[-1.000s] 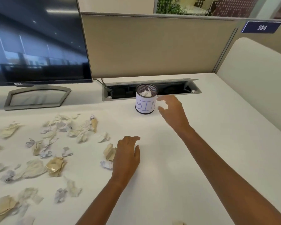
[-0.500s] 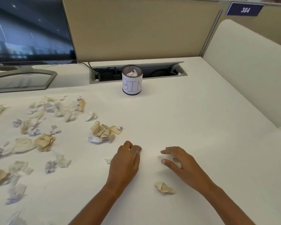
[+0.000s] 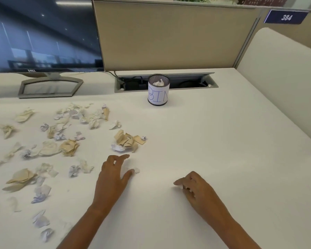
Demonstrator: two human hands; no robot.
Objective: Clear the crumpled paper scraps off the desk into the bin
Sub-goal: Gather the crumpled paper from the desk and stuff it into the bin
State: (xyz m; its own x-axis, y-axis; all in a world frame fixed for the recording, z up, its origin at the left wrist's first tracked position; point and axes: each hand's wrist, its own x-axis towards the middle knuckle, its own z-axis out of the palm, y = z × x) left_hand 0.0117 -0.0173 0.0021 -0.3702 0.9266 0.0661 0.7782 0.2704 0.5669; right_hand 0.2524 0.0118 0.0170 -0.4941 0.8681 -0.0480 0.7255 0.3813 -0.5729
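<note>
The mesh bin (image 3: 158, 90) with a paper label reading BIN stands upright at the back of the desk, with white paper inside. Several crumpled tan and white scraps (image 3: 66, 133) are strewn over the left half. A tan and white clump (image 3: 128, 141) lies just beyond my left hand (image 3: 113, 177). That hand rests on the desk, fingers loosely bent, thumb tip touching a small white scrap (image 3: 136, 170). My right hand (image 3: 197, 189) lies on the desk to its right, fingers curled down. Whatever is under its palm is hidden.
A dark monitor (image 3: 43, 35) on a grey stand (image 3: 50, 87) sits at the back left. An open cable tray (image 3: 190, 83) runs behind the bin. Beige partition walls (image 3: 169, 36) close the back and right of the white desk (image 3: 214, 141).
My right hand drew back from the bin to the near desk, then slid left over the spot where a tan scrap lay. My left hand opened slightly beside a small white scrap.
</note>
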